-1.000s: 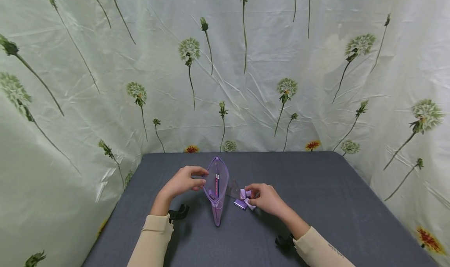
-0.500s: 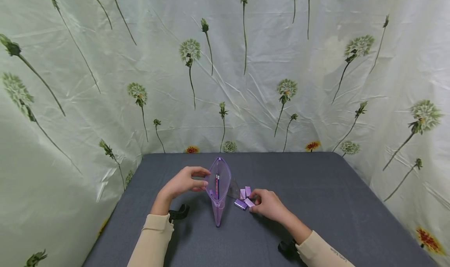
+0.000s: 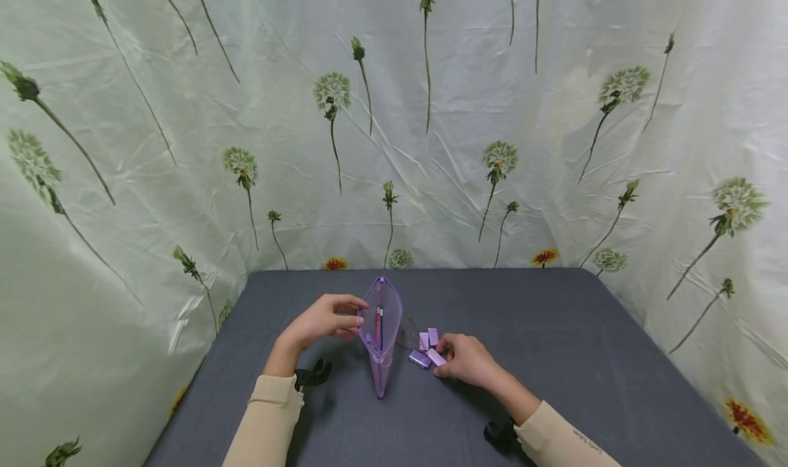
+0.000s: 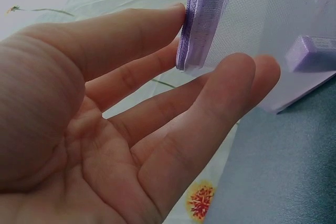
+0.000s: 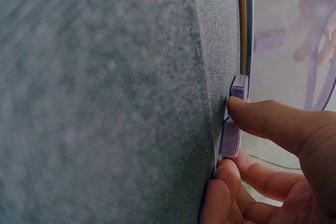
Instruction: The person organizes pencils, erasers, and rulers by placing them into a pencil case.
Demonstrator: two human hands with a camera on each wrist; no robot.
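Note:
A purple mesh zip pouch (image 3: 380,375) stands with its mouth spread. My left hand (image 3: 324,318) pinches the zipped edge (image 4: 187,30) between thumb and fingers. Inside lie slim pencils (image 3: 379,327) and a small purple block (image 4: 314,54). Right of the pouch my right hand (image 3: 466,359) has thumb and fingertips around a small, eraser-like purple block (image 5: 231,140) on the table. Another purple block (image 5: 239,86) sits just past the thumb. In the head view, a darker purple block (image 3: 420,359) and two lighter ones, one of them this block (image 3: 433,337), lie close by.
A see-through, dark-tinted flat piece (image 3: 408,334) lies between the pouch and the blocks. The dark grey table (image 3: 542,330) stretches around both hands. Behind it hangs a pale curtain (image 3: 277,111) printed with dandelions.
My right hand has moved slightly toward me and right, from the farther blocks to the nearest light one. My left hand has stayed at the pouch's edge.

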